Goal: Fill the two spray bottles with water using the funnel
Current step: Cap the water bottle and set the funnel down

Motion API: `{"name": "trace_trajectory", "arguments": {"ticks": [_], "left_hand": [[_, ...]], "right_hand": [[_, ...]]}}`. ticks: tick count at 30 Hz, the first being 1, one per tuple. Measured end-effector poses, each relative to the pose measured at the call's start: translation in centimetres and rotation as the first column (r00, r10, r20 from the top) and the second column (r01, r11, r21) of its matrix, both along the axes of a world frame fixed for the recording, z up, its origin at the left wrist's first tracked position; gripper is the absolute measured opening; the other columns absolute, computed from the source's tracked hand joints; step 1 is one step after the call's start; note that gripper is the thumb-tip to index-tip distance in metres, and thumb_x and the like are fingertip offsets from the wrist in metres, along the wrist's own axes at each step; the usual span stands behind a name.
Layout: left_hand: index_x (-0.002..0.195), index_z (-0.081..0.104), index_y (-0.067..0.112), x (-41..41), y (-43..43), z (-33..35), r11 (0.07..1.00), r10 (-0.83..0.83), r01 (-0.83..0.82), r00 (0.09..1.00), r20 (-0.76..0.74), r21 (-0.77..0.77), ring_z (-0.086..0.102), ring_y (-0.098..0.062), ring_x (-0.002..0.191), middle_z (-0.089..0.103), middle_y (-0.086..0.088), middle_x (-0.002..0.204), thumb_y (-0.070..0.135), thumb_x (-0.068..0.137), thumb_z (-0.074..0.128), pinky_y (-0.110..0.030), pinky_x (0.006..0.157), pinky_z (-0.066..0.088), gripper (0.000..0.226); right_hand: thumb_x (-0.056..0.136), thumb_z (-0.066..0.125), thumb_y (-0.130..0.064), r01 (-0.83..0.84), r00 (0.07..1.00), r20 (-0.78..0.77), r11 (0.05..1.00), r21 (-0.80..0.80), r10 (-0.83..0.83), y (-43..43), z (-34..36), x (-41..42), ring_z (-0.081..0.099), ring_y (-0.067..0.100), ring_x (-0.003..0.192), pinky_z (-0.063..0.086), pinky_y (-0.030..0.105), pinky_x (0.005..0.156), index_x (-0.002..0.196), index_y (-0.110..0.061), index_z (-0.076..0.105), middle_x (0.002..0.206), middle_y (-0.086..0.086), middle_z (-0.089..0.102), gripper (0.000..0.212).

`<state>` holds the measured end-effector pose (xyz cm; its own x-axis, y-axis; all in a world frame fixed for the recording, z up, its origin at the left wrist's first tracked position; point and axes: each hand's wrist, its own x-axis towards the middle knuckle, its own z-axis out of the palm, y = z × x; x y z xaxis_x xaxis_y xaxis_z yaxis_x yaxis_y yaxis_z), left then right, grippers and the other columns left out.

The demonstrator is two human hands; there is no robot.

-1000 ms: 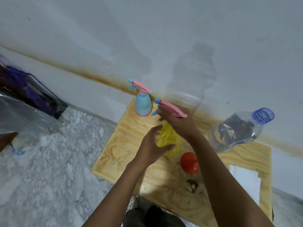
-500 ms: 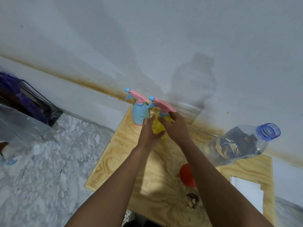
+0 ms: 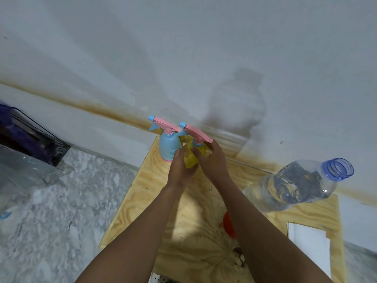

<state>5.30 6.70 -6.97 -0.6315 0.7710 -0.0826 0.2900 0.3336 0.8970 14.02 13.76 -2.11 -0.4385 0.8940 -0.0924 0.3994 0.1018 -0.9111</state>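
A yellow spray bottle [image 3: 191, 158] with a pink trigger head stands at the far end of the wooden board [image 3: 142, 186], right beside a blue spray bottle [image 3: 169, 147] that also carries a pink head. My left hand [image 3: 179, 170] wraps the yellow bottle's left side. My right hand [image 3: 213, 162] holds its right side and neck. A large clear water bottle [image 3: 293, 184], uncapped with a blue neck, stands at the right. The red funnel [image 3: 228, 225] lies on the board, mostly hidden behind my right forearm.
The board sits against a white wall with a rusty stain line. Grey marble floor [image 3: 51, 211] spreads to the left. A clear plastic container [image 3: 24, 172] and a dark wire basket [image 3: 34, 139] stand at the far left. A small brown object [image 3: 238, 256] lies near the funnel.
Both hands carried the yellow spray bottle from the middle of the board toward the wall and set it beside the blue bottle. The view shifted slightly.
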Motion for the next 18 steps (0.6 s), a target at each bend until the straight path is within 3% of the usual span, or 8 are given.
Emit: {"name": "trace_trajectory", "arguments": {"ticks": [3,7,10,14,18], "left_hand": [[0.128,0.054,0.031,0.0,-0.1,-0.5,1.0,0.017,-0.017,1.0,-0.002,0.004,0.063,-0.015,0.111,0.066,0.006,0.117,0.035,0.077,0.075,-0.044,0.087,0.056,0.056],[0.125,0.054,0.03,0.2,-0.4,0.3,1.0,0.029,-0.029,0.999,0.031,-0.002,0.065,-0.011,0.105,0.067,0.007,0.113,0.037,0.079,0.074,-0.043,0.084,0.057,0.051],[0.129,0.054,0.021,0.7,-1.8,0.9,0.998,0.053,-0.052,0.997,0.051,-0.021,0.061,-0.014,0.106,0.065,-0.001,0.116,0.023,0.078,0.077,-0.04,0.088,0.054,0.056],[0.144,0.045,0.014,3.5,-5.3,3.0,0.996,0.084,-0.081,0.995,0.057,-0.044,0.05,-0.021,0.125,0.052,-0.008,0.136,0.025,0.083,0.076,-0.029,0.1,0.042,0.069],[0.138,0.053,0.014,8.0,-7.2,6.3,0.997,0.019,-0.022,0.999,0.049,0.075,0.056,-0.019,0.121,0.057,-0.003,0.131,0.03,0.083,0.078,-0.04,0.103,0.048,0.062]], "right_hand": [[0.085,0.073,-0.035,0.014,0.996,0.091,0.998,0.061,-0.02,-0.4,-0.1,0.5,0.058,0.015,0.106,0.049,0.032,0.09,0.128,-0.021,0.058,0.117,0.001,0.061,0.047],[0.086,0.071,-0.029,0.035,0.995,0.091,0.996,0.078,-0.042,-1.7,0.5,2.0,0.059,0.014,0.111,0.049,0.032,0.095,0.129,-0.02,0.058,0.122,-0.002,0.064,0.045],[0.088,0.069,-0.024,0.075,0.995,0.052,0.99,0.123,-0.082,-4.2,1.4,4.3,0.063,0.008,0.102,0.051,0.025,0.088,0.123,-0.019,0.062,0.117,-0.004,0.066,0.036],[0.089,0.069,-0.017,0.141,0.99,-0.004,0.969,0.201,-0.143,-8.4,2.1,8.9,0.064,-0.002,0.087,0.047,0.01,0.072,0.113,-0.02,0.066,0.105,-0.009,0.067,0.024],[0.089,0.068,-0.016,0.219,0.969,0.057,0.943,0.251,-0.24,-11.2,1.8,15.1,0.064,-0.001,0.086,0.047,0.011,0.071,0.11,-0.021,0.067,0.099,-0.01,0.067,0.021]]}}
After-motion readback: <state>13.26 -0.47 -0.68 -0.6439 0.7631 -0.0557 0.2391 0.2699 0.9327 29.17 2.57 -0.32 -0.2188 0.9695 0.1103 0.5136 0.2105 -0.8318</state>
